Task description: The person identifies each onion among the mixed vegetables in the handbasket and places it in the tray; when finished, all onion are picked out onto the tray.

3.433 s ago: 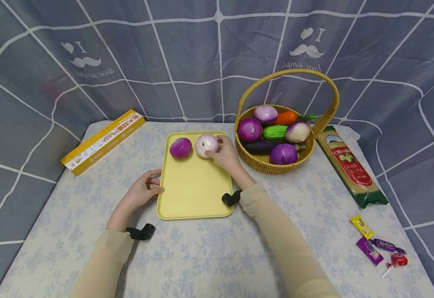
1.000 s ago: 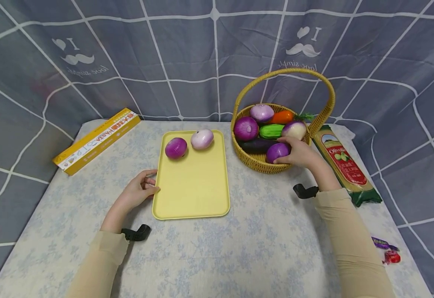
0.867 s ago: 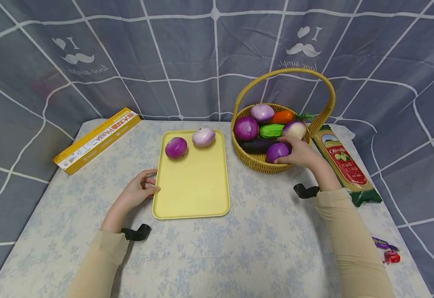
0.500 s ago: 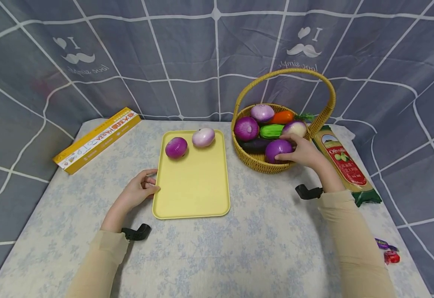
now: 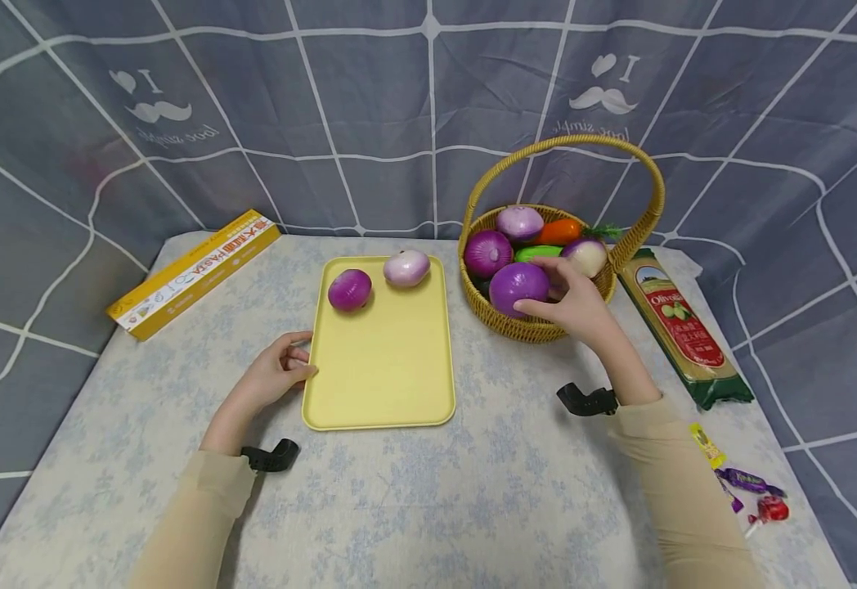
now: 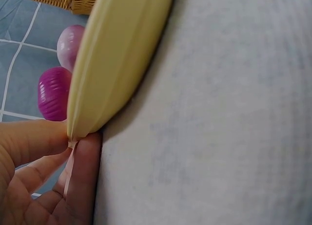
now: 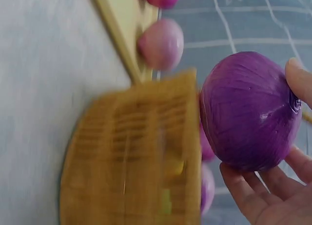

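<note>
My right hand (image 5: 572, 301) grips a purple onion (image 5: 518, 290) between thumb and fingers, over the front of the wicker basket (image 5: 524, 330). In the right wrist view the purple onion (image 7: 248, 113) stands above the basket's rim. My left hand (image 5: 274, 372) pinches the left edge of the yellow tray (image 5: 380, 376); in the left wrist view thumb and finger meet at the tray's rim (image 6: 112, 54). A magenta onion (image 5: 350, 290) and a pale pink-white onion (image 5: 406, 268) lie at the tray's far end.
Still in the basket are a red onion (image 5: 488, 254), a pale purple onion (image 5: 520, 222), a carrot (image 5: 557, 232), a green vegetable (image 5: 537, 254) and a white-purple one (image 5: 586, 258). A pasta box (image 5: 195, 274) lies left, a pasta bag (image 5: 686, 327) right, several candies (image 5: 747, 480) nearer.
My right hand let go of the pale onion on the tray, moved right to the basket, took hold of the purple onion and raised it leftward. The left hand stays at the tray's edge.
</note>
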`<state>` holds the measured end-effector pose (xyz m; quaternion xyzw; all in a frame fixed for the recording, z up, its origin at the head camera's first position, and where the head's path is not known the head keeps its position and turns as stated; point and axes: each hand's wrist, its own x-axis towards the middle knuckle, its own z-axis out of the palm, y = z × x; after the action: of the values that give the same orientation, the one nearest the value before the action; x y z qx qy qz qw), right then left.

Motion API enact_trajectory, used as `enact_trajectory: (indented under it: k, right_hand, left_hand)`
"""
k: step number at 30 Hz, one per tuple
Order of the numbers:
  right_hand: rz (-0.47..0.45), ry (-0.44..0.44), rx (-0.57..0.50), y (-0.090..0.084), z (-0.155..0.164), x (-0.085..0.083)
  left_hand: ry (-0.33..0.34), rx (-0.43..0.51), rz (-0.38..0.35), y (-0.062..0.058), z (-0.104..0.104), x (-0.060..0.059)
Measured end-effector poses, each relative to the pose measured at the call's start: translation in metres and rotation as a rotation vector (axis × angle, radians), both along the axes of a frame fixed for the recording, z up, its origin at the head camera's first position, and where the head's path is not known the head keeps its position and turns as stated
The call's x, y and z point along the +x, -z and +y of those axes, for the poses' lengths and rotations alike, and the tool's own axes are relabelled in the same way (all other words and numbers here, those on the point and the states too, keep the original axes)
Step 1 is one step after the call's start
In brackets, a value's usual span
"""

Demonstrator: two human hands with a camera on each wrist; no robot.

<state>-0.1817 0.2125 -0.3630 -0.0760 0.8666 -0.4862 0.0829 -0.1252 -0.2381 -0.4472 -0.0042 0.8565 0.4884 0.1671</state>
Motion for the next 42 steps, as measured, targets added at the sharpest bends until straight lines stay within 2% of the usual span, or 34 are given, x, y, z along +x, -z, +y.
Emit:
enact_trajectory:
  k: [10, 19, 24, 31, 39, 42]
  right_hand:
    - [-0.007, -0.08, -0.129, 0.013, -0.051, 0.01]
    - [-0.049, -0.15, -0.194, 0.036, -0.099, 0.008]
    - [-0.071, -0.169, -0.15, 0.046, -0.123, 0.003]
    - [-0.051, -0.179, -0.03, 0.05, -0.152, -0.004]
    - [-0.068, -0.212, -0.031, 0.057, -0.178, -0.01]
    - [-0.066, -0.209, -0.001, 0.058, -0.184, -0.01]
  left_hand:
    - [-0.002, -0.001, -0.012, 0.0, 0.0, 0.001]
    - [0.001, 0.001, -0.001, 0.0, -0.001, 0.0]
    - [-0.007, -0.004, -0.001, 0.001, -0.001, 0.0]
    - [-0.013, -0.002, -0.001, 0.002, 0.0, 0.0]
    - [-0.001, 0.012, 0.002, 0.001, -0.001, 0.0]
    - [-0.001, 0.013, 0.006, 0.001, 0.0, 0.001]
